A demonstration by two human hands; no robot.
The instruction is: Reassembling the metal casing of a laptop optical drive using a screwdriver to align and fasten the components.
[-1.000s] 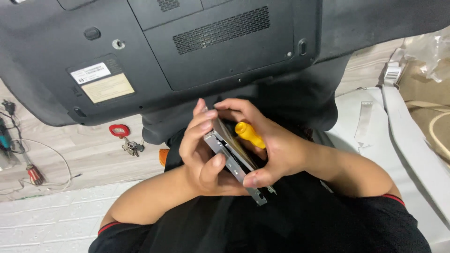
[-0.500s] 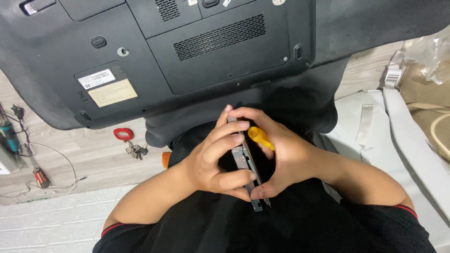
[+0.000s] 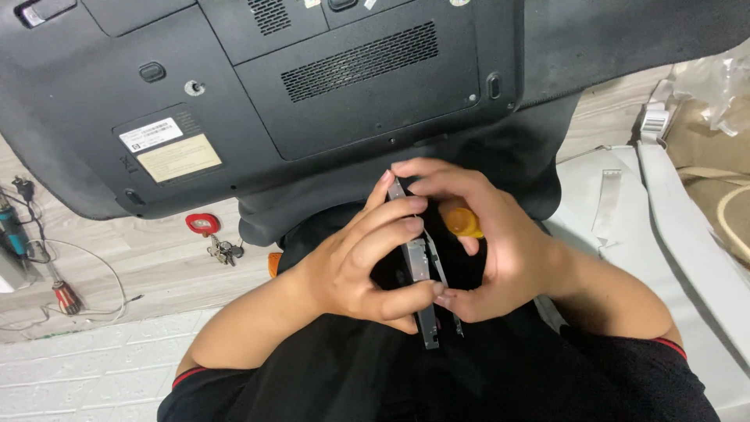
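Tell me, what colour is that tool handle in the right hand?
Orange-yellow handle, seen from the head view, tucked in the right hand.

A red key ring with keys [image 3: 212, 234] and a red-handled screwdriver [image 3: 62, 293] lie on the wooden floor [image 3: 148, 266].

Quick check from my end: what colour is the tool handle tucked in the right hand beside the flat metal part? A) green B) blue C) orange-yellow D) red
C: an orange-yellow handle shows between the fingers of the right hand, next to the thin grey metal part that the left hand also grips.
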